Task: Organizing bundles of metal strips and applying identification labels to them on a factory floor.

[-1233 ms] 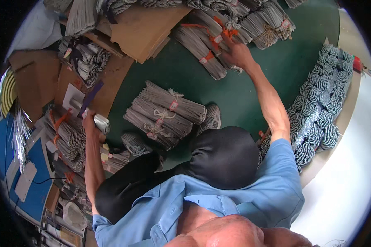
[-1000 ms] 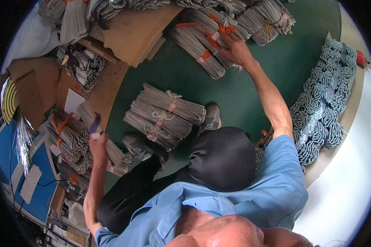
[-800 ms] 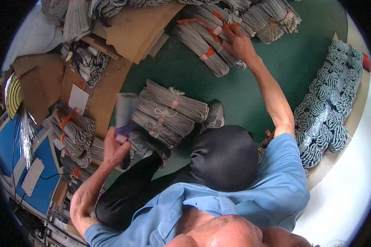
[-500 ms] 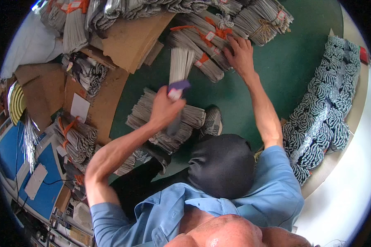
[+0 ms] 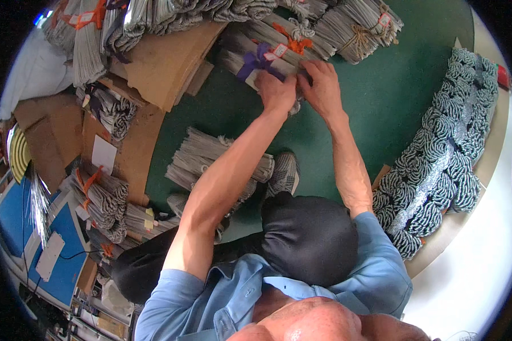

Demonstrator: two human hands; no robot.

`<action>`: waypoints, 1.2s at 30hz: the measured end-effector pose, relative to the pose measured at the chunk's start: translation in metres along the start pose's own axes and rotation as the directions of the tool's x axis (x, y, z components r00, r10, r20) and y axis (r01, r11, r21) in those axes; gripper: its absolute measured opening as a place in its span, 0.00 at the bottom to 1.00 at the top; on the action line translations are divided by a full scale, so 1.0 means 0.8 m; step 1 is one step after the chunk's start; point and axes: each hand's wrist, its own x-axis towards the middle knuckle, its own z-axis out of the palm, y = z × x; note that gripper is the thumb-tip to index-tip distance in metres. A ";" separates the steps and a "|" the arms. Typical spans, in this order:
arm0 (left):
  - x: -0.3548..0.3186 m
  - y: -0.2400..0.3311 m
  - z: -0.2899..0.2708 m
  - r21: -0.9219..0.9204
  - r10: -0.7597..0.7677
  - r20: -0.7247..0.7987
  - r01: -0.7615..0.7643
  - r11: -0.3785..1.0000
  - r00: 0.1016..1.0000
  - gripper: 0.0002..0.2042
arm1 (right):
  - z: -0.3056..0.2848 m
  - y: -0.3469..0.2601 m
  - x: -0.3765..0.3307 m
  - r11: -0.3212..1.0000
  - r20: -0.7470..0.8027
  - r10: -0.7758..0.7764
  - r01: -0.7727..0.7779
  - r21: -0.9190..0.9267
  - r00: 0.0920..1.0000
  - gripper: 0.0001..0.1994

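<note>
A bundle of grey cords (image 5: pixel 234 61) tied with a purple band (image 5: pixel 260 62) lies on the near side of a row of similar bundles (image 5: pixel 293 48) with orange ties and small white labels. My left hand (image 5: pixel 277 91) is closed over its near part, just below the purple band. Close beside it, my right hand (image 5: pixel 323 85) bends its fingers over the near ends of the bundles. Its fingertips are hidden, so what they grip cannot be made out. Some grey strands show beneath the two hands.
Below my left forearm a stack of grey bundles (image 5: pixel 190 159) lies on the green floor (image 5: pixel 375 102) by my shoe (image 5: pixel 283 173). Cardboard (image 5: pixel 168 62) and more bundles stand at left. Along the right runs a long block of coiled dark cords (image 5: pixel 438 153).
My left hand has carried the purple-tied bundle forward and right, from above the floor stack to the row. My right hand has drawn slightly back and left, close to it.
</note>
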 end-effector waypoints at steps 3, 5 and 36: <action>-0.006 0.004 -0.006 -0.058 -0.081 0.153 0.090 0.994 0.985 0.25 | -0.001 0.025 -0.012 0.997 -0.065 0.073 -0.071 0.030 0.995 0.14; -0.007 0.002 -0.025 -0.047 -0.050 0.229 0.063 0.997 0.972 0.25 | -0.007 0.034 -0.025 0.987 -0.152 0.154 -0.145 0.069 0.976 0.14; 0.044 -0.039 0.006 -0.491 -0.502 0.252 0.556 0.670 0.827 0.37 | 0.085 0.018 -0.041 0.481 -0.001 0.743 -0.533 0.696 0.669 0.33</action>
